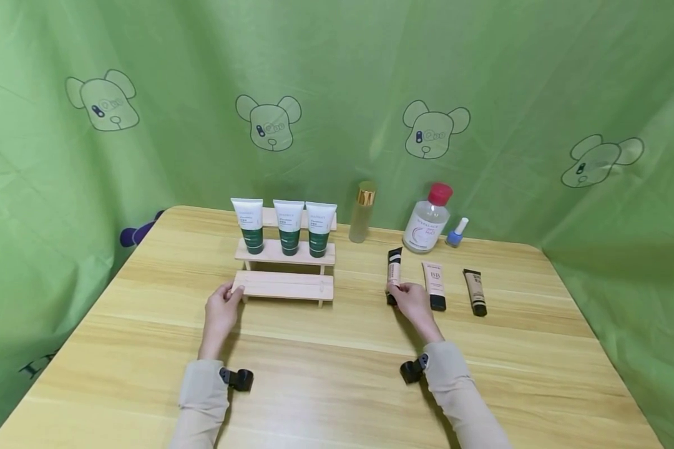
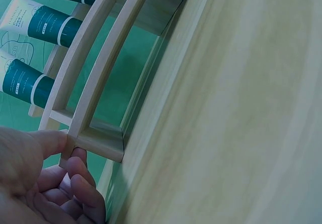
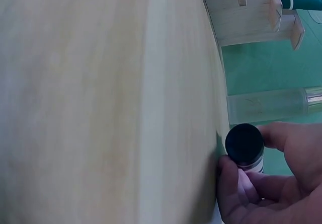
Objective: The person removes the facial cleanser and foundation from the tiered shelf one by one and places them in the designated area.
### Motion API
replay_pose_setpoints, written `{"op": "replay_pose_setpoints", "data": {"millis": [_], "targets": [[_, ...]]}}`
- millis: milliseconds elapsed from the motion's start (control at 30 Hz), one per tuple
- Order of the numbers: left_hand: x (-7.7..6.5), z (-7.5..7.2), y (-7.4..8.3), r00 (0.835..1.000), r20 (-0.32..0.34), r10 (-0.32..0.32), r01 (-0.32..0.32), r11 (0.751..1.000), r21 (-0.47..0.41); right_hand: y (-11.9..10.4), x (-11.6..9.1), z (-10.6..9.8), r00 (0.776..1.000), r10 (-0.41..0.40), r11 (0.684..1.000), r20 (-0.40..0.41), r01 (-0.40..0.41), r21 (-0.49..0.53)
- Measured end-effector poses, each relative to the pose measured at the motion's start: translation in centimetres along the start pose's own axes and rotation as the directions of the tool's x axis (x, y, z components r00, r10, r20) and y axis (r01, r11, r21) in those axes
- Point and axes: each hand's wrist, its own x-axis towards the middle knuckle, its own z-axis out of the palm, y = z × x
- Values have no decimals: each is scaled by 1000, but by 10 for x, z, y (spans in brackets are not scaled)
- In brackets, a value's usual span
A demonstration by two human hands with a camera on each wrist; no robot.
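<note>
My left hand (image 1: 222, 312) pinches the front left corner of a tiered wooden display rack (image 1: 283, 285), thumb on top and fingers below in the left wrist view. Three white-and-green squeeze tubes (image 1: 289, 226) stand in a row on the rack's middle step. To the right, my right hand (image 1: 412, 303) grips a pink tube with black ends (image 1: 394, 268) near its cap. That tube's round black cap (image 3: 244, 144) faces the right wrist camera, between thumb and fingers. Beside this hand lie a pink BB cream tube (image 1: 435, 280) and a beige tube with a black cap (image 1: 475, 290).
Behind the right hand stand a frosted bottle with a gold cap (image 1: 361, 215), a clear bottle with a red cap (image 1: 427, 223) and a small blue nail polish bottle (image 1: 455, 236). A green curtain (image 1: 342, 75) hangs along the back edge of the wooden table (image 1: 326, 380).
</note>
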Motion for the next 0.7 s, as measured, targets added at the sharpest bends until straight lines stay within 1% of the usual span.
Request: {"op": "replay_pose_setpoints", "data": {"millis": [133, 433, 567, 700], "targets": [[1, 0, 0, 1000, 6, -9, 9, 1000, 5, 1, 1, 2, 1000, -14, 999, -17, 14, -38], [1, -1, -1, 1000, 3, -7, 7, 1000, 5, -1, 2, 3, 1000, -4, 995, -6, 4, -100], [-1, -1, 0, 1000, -2, -1, 1, 1000, 14, -1, 0, 2, 1000, -2, 994, 0, 2, -111], [-1, -1, 1, 1000, -2, -6, 6, 1000, 25, -1, -4, -1, 1000, 2, 995, 18, 0, -101]]}}
